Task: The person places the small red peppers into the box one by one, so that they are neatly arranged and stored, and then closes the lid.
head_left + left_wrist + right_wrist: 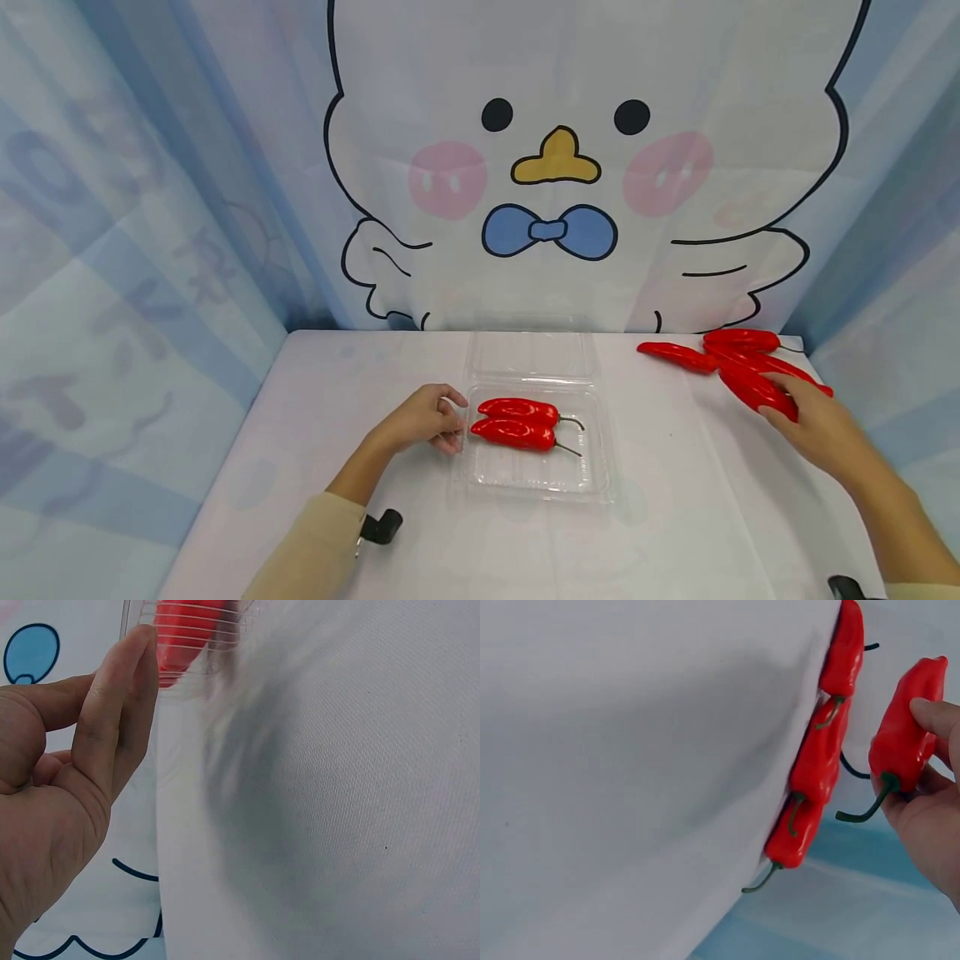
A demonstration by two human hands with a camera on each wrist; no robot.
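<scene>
My right hand grips a red chili pepper, thumb on one side and fingers round the other, its green stem pointing outward in the right wrist view. In the head view this pepper overlaps a pile of several more red chili peppers at the table's far right corner. A see-through plastic box lies at the middle of the table. Inside it, side by side, are two red chili peppers, stems to the right. Beside the box's left wall is my left hand, fingers loosely bent, fingertips right at the rim.
The box's hinged lid lies folded back toward the rear edge of the white-covered table. Behind stands a curtain printed with a cartoon bird; more blue cloth hangs along the left side and along the right.
</scene>
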